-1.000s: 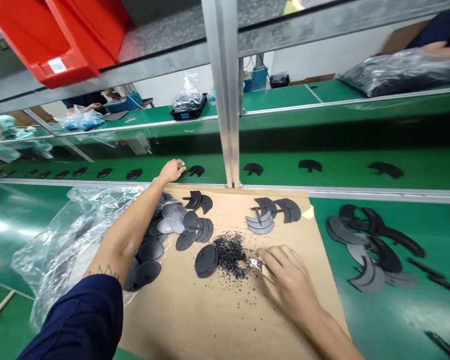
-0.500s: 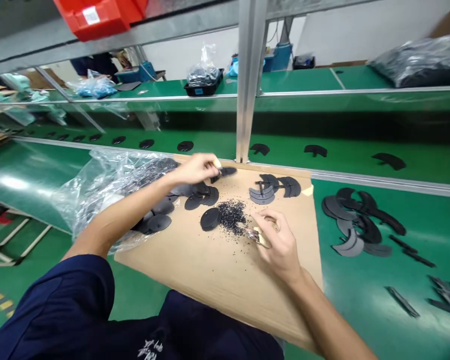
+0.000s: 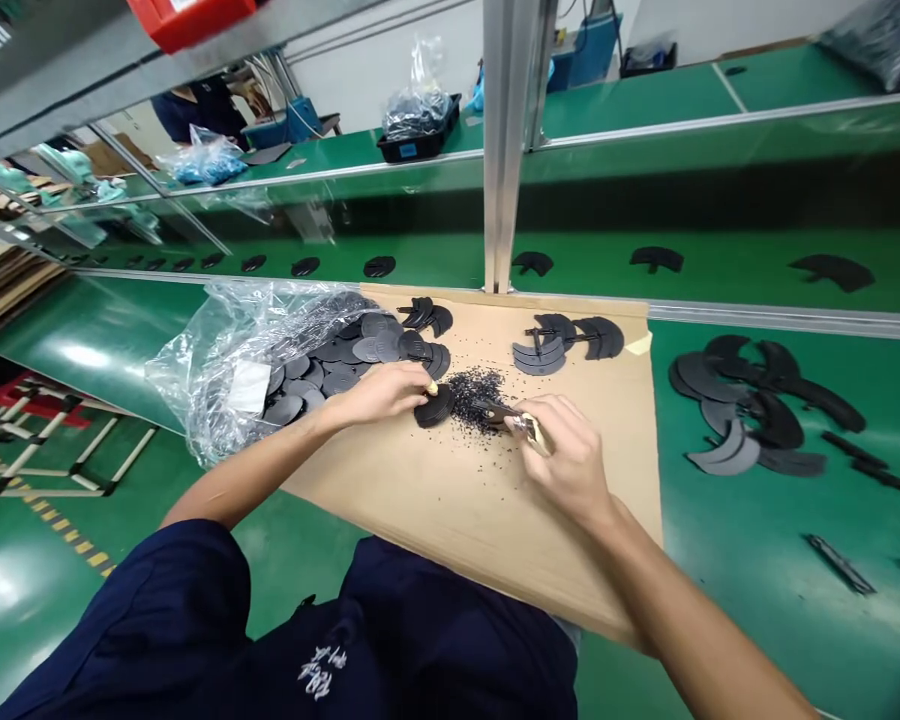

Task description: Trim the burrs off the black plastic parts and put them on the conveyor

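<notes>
My left hand (image 3: 386, 392) has its fingers closed at the left edge of a black round disc (image 3: 434, 408), which appears to lie on a small stack. A pale yellow cover shows on one of its fingertips. My right hand (image 3: 566, 450) is wrapped round a pair of pliers (image 3: 521, 424); their metal jaws point left, over a heap of tiny black bits (image 3: 477, 392). Heap and discs rest on a brown cardboard sheet (image 3: 450, 530). Just behind the left hand are more black discs (image 3: 429, 355).
A clear plastic bag (image 3: 202, 375) of black discs lies left. Curved black parts (image 3: 562, 340) sit on the cardboard's far right, and more curved parts (image 3: 757, 400) on the green table. An upright metal post (image 3: 501, 160) stands ahead. Black parts line a green strip (image 3: 435, 262) behind.
My left hand has come nearer, from the small parts at the cardboard's back edge to the disc beside the heap. The pliers' jaws now reach over the heap. The view has shifted.
</notes>
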Available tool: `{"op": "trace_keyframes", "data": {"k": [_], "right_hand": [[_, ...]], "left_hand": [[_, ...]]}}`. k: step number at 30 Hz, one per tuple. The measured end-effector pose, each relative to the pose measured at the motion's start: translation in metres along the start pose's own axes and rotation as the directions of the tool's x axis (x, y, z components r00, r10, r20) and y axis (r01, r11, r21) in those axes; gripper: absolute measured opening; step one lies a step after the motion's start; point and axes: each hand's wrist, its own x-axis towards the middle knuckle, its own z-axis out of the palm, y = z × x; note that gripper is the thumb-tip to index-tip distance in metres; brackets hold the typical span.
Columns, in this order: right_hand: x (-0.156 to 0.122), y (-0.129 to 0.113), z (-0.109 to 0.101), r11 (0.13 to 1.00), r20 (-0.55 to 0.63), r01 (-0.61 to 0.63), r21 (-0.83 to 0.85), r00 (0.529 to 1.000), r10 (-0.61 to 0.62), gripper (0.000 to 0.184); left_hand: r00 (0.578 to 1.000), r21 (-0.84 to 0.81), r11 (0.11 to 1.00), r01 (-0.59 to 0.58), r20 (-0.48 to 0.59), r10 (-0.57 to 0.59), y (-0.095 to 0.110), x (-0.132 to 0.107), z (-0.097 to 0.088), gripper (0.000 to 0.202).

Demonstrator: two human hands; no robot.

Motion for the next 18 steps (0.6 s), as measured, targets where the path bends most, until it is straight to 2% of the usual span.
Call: {"op": "trace_keyframes", "data": {"k": [3, 5, 8, 10, 12, 15, 18], "right_hand": [[0.001, -0.002, 0.000, 0.999, -0.014, -0.009, 0.030, 1.000, 0.010, 0.010], [0.002, -0.004, 0.000, 0.996, -0.025, -0.041, 0.073, 0.999, 0.043, 0.009], [0.005, -0.007, -0.001, 0.959, -0.010, -0.194, 0.204, 0.980, 0.200, 0.014], [0.007, -0.009, -0.003, 0.886, 0.069, -0.337, 0.319, 0.941, 0.332, 0.025], [0.009, -0.011, -0.004, 0.786, 0.192, -0.446, 0.428, 0.895, 0.403, 0.035], [0.011, -0.012, -0.006, 0.636, 0.332, -0.526, 0.564, 0.850, 0.408, 0.044], [0.012, -0.010, -0.007, 0.521, 0.339, -0.565, 0.640, 0.816, 0.468, 0.049]], "left_hand": [[1.000, 0.006, 1.000, 0.018, -0.011, -0.018, -0.002, -0.005, 0.011, 0.013], [0.998, -0.025, 0.999, 0.032, -0.055, -0.033, -0.001, -0.008, 0.013, 0.016], [0.973, -0.259, 0.965, 0.048, -0.207, -0.104, 0.003, -0.009, 0.009, 0.021], [0.940, -0.476, 0.879, 0.013, -0.293, -0.173, 0.010, -0.005, 0.010, 0.029], [0.930, -0.634, 0.772, -0.041, -0.307, -0.203, 0.022, 0.003, 0.016, 0.038], [0.959, -0.771, 0.631, -0.083, -0.233, -0.160, 0.045, 0.018, 0.032, 0.042], [0.981, -0.814, 0.571, -0.104, -0.178, -0.076, 0.063, 0.026, 0.046, 0.040]]}}
